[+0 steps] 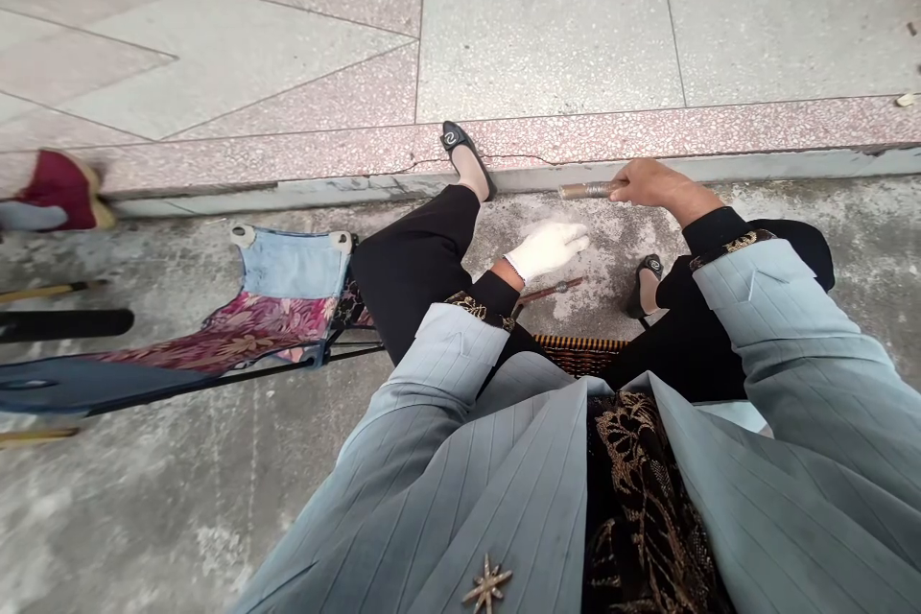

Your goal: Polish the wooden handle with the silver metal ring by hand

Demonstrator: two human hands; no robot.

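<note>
My right hand, bare, is closed round one end of a short brown stick with metal wire coiled about it. The stick points left, above the concrete near the step edge. A white glove covers my left hand, which is lower and to the left, between my knees. Its fingers stretch to the right, apart from the stick, and I see nothing held in them. Just below the glove is a thin reddish-brown rod with wire wound near its end; the sleeve partly hides it.
A woven seat edge shows between my legs. Left of me stands a folding chair with floral and denim cloth. Beyond it are a person's red shoe and a black bar. A raised tiled step runs across ahead.
</note>
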